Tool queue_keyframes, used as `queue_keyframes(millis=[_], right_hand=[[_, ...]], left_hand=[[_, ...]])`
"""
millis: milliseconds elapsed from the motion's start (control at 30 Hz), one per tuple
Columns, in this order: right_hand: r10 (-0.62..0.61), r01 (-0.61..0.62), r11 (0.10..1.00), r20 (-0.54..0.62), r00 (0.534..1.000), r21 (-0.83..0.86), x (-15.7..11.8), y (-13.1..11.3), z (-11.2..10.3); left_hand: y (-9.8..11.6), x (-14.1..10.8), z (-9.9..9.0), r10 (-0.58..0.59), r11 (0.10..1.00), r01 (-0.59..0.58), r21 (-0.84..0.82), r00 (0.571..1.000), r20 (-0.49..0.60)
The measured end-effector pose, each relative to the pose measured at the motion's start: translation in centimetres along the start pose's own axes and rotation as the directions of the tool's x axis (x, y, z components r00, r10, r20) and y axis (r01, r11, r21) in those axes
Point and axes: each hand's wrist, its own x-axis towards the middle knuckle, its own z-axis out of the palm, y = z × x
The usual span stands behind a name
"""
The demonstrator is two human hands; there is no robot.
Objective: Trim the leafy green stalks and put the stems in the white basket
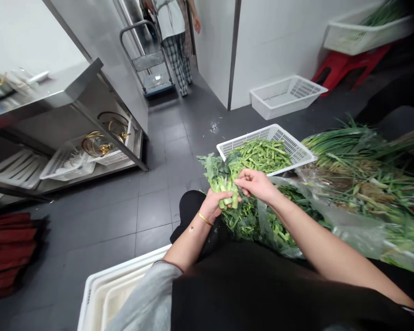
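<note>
My left hand point(214, 202) is closed around a bunch of leafy green stalks point(224, 184) that look like Chinese broccoli, cut ends towards me and leaves pointing away. At the bunch's right side, the thumb and fingers of my right hand point(251, 182) pinch one of the stalks. Just beyond my hands sits a white perforated basket point(298, 155) with cut green stem pieces point(265, 155) in it. More loose leafy greens point(244, 216) lie below my hands, next to an open clear plastic bag point(355, 232).
Long green onions point(345, 151) are piled at the right. Another white basket point(279, 108) stands by the wall, near a red stool point(352, 66). A steel shelf point(72, 99) is at left, white crates point(103, 285) below. A person point(172, 41) stands beside a trolley point(155, 82).
</note>
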Motion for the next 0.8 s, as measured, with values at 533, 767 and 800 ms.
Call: queue_keyframes(millis=[533,767,800], right_hand=[[-0.053,0.066,0.979,0.073,0.996,-0.194,-4.1,0.7,-0.6],[-0.225,0.185,0.955,-0.156,0.962,-0.233,-0.6,-0.2,0.2],[-0.315,0.218,0.890,-0.193,0.929,-0.401,-1.0,0.1,0.7]], left_hand=[[0.6,0.1,-0.1,-0.003,0.999,0.000,-0.037,0.996,-0.091],[-0.6,0.0,2.2,0.054,0.997,-0.059,-0.054,0.993,-0.103],[-1.0,0.3,2.4,0.061,0.996,-0.068,-0.055,0.990,-0.126]])
